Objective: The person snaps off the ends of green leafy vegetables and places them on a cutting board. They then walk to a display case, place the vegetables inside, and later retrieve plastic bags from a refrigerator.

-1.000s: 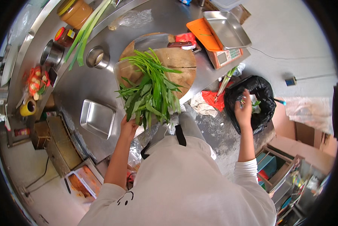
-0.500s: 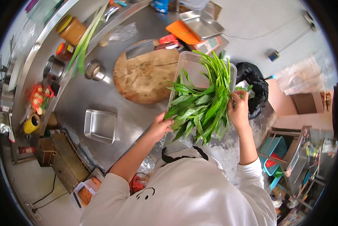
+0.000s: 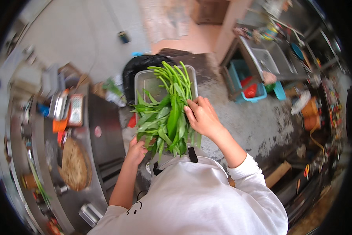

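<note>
A rectangular metal tray (image 3: pixel 146 81) piled with long green leafy stalks (image 3: pixel 167 110) is held in front of my chest. My left hand (image 3: pixel 135 150) grips the tray's near left corner from below. My right hand (image 3: pixel 200 117) rests on the right side of the greens, fingers laid over the stalks and the tray's right edge. Below me a white apron covers my body. A black rubbish bag (image 3: pixel 138 66) lies on the floor just beyond the tray.
A steel counter (image 3: pixel 101 145) runs along the left with a round wooden chopping board (image 3: pixel 75 164), small trays and a scale. On the right stand a steel sink unit (image 3: pixel 262 58), a blue crate (image 3: pixel 242 78) and cluttered shelves. Grey concrete floor (image 3: pixel 258 121) lies ahead.
I have turned away from the counter, carrying the tray of greens to the right. The chopping board has swung to my left. My right hand has moved onto the greens.
</note>
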Available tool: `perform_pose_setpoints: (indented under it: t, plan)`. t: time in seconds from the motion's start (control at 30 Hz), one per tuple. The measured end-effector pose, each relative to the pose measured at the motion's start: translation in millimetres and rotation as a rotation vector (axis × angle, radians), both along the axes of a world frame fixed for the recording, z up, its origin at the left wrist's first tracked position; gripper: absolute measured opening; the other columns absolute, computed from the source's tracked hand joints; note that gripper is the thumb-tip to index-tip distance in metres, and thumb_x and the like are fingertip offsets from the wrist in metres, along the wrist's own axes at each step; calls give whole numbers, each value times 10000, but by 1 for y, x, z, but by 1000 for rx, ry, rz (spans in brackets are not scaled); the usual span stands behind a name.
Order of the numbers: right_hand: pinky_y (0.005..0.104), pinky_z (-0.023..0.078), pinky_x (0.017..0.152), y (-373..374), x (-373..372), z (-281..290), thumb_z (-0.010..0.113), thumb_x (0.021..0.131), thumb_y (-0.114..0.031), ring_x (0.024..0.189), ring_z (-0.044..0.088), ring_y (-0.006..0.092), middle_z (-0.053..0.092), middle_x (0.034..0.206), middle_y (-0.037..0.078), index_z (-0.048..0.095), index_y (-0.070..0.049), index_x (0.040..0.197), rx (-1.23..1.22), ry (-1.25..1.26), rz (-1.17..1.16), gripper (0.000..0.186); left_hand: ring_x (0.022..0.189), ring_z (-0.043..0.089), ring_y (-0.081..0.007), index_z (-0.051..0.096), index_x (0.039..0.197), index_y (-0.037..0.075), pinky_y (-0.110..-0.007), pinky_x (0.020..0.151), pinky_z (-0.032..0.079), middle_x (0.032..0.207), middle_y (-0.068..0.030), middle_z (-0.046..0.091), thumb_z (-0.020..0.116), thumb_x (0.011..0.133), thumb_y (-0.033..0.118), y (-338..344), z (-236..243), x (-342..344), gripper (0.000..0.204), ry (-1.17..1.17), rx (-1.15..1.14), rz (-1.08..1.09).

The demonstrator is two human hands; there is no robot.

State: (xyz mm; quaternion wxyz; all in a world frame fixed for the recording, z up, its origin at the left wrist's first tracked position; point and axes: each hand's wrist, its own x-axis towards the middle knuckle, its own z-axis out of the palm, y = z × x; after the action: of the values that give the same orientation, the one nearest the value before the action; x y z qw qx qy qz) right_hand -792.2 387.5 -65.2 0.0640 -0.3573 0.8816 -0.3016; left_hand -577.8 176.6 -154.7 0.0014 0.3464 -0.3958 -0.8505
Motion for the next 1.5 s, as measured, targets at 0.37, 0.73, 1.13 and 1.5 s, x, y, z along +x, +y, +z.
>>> perform_pose_setpoints:
  t: [0.37, 0.73, 1.13, 1.5]
  plan:
    - [431, 470, 731, 119, -196, -22, 615, 752, -73, 836, 576, 372, 577, 848, 193, 619, 12, 899, -169, -227, -369, 169, 861, 615, -202, 432, 1207, 51, -334, 672, 534, 1042, -92, 581, 376, 825, -53, 80, -13, -253, 400, -5, 134, -235]
    - [265, 433, 525, 116, -464, -11, 589, 808, -49, 561, 523, 152, 539, 690, 90, 592, 2, 1051, -356, -3, -639, 248, 964, 610, -232, 422, 1243, 51, -352, 735, 538, 1130, -120, 572, 383, 825, -52, 22, -50, -561, 432, 50, 181, -410]
    - [234, 474, 743, 103, -732, -109, 392, 742, 165, 818, 629, 108, 689, 859, 77, 632, 21, 986, -624, -406, -628, 371, 968, 613, -237, 415, 1247, 49, -371, 747, 541, 1130, -117, 577, 391, 857, -22, -54, -47, -887, 397, 35, 112, -220]
    - [217, 445, 756, -1, -1018, -111, 561, 825, -28, 934, 554, 105, 567, 1112, 68, 611, -54, 959, -937, -390, -431, 144, 810, 637, -159, 408, 1219, 94, -257, 472, 505, 1138, -100, 554, 362, 849, -1, -30, -66, -973, 385, -70, 3, 134]
